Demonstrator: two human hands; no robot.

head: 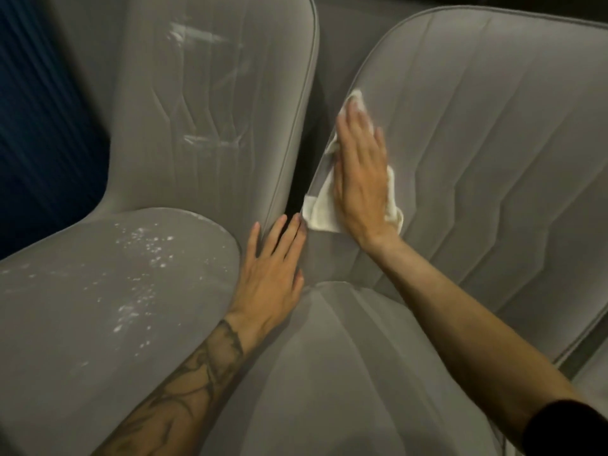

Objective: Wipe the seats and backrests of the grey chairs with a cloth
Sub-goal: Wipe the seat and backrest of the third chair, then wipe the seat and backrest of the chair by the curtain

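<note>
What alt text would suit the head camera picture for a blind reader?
A person's right hand presses a white cloth flat against the right grey chair's backrest; the left hand rests open between the two chairs. White specks dot the left chair's seat.

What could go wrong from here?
The right hand only presses flat on the cloth, whose corner overhangs the dark gap, so it may slip down there. The other chair shows white specks on its seat and smears on its backrest that could be skipped.
</note>
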